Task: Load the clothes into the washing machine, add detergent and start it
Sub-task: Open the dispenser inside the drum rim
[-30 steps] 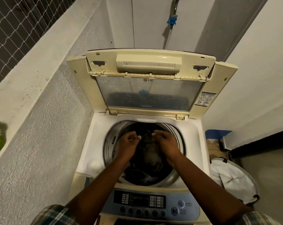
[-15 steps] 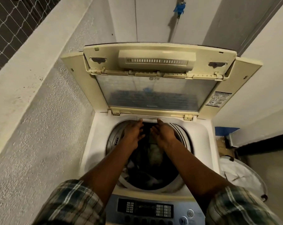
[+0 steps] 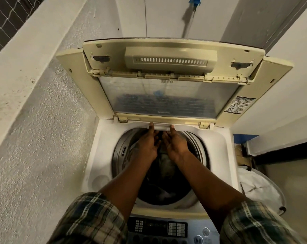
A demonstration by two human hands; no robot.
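Observation:
A top-loading washing machine (image 3: 103, 155) stands with its cream lid (image 3: 166, 103) folded up and back. Dark clothes (image 3: 166, 167) lie in the drum. My left hand (image 3: 146, 145) and right hand (image 3: 175, 147) reach over the drum to its far rim. The fingers of both are stretched out, and their tips touch the white drawer front (image 3: 161, 127) under the lid hinge. Neither hand holds any cloth. The control panel (image 3: 158, 228) sits at the near edge between my plaid sleeves.
A rough plaster wall (image 3: 43, 147) runs close along the machine's left side. A white laundry bag (image 3: 256, 187) and a cardboard box (image 3: 240, 155) sit on the floor to the right. A blue-tipped hose (image 3: 193, 4) hangs on the back wall.
Both hands rose from the clothes in the drum and moved forward to the white drawer front at the far rim. My head leaned closer over the machine.

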